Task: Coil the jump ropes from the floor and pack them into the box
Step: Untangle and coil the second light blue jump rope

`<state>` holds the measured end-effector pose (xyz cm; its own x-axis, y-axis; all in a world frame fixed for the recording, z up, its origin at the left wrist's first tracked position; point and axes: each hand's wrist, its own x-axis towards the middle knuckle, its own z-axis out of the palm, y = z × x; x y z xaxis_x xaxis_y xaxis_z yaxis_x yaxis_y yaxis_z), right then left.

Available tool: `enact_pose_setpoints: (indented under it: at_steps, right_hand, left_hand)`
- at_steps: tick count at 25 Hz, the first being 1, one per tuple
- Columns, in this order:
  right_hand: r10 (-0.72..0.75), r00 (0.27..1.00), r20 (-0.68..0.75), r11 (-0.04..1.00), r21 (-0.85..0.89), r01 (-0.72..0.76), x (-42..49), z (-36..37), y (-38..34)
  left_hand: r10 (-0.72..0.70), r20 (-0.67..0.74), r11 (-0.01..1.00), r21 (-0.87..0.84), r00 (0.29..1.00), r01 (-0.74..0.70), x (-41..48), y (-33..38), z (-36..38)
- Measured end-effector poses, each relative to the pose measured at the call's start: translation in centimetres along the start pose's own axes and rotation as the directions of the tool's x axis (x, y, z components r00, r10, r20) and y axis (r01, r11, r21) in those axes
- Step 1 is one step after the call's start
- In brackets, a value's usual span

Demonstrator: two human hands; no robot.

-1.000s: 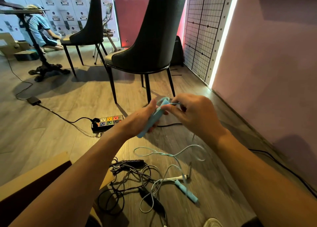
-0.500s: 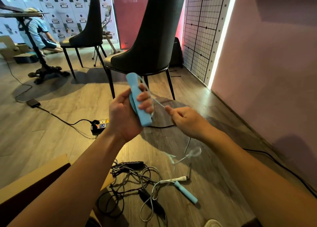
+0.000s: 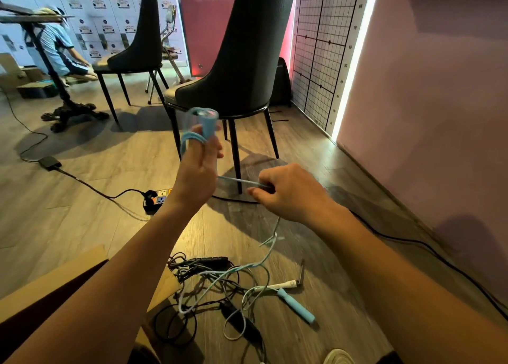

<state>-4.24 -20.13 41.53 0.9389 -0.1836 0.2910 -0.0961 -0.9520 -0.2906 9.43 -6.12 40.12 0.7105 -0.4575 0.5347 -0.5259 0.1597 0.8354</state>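
A blue handle (image 3: pixel 208 124) is held upright in the left hand (image 3: pixel 196 171), a little to eleven o'clock of the middle of the view; the grip of that hand is closed round the handle, and loops of the blue rope (image 3: pixel 242 181) are seen wound over its fingers beside the handle; from there a short stretch of the rope is drawn taut toward four o'clock, where it is pinched in the right hand (image 3: pixel 291 194); the grip of that hand is curled tight on the rope, thumb against forefinger.

Below the right hand the rope is let hang toward six o'clock until the floor (image 3: pixel 82 198) is met; there it is lost in a tangle with the black ropes (image 3: pixel 198 273); the second blue handle (image 3: pixel 296 305) is laid flat on the floor at five o'clock of the tangle, just beside a white handle (image 3: pixel 284 284); a black handle (image 3: pixel 213 260) is seen at the tangle's twelve o'clock edge.

The cardboard box (image 3: pixel 55 280) is placed at eight o'clock of the view, its flap partly hidden by the left forearm; a power strip (image 3: pixel 159 196) is partly hidden behind the left wrist; a dark chair (image 3: pixel 239 61) is stood at twelve o'clock, behind both hands.
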Motion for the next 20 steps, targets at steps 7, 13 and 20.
enact_pose_setpoints:
  at_steps: [7,13,20]
  right_hand:
    - [-0.04,0.976,-0.216,0.997,-0.066,0.027,-0.5,-0.2,2.4]
    - [0.041,0.98,-0.193,0.991,0.133,-0.015,-0.8,-0.4,4.4]
    - [0.072,0.995,-0.067,0.9,0.435,-0.035,-1.1,-0.7,4.3]
  left_hand:
    - [-0.459,0.473,0.808,0.574,0.752,0.133,-1.6,0.1,0.3]
    - [-0.595,0.686,0.741,0.267,0.419,0.616,-2.2,1.5,0.1]
    - [-0.14,0.638,0.005,-0.764,0.757,0.645,0.1,0.4,-2.4]
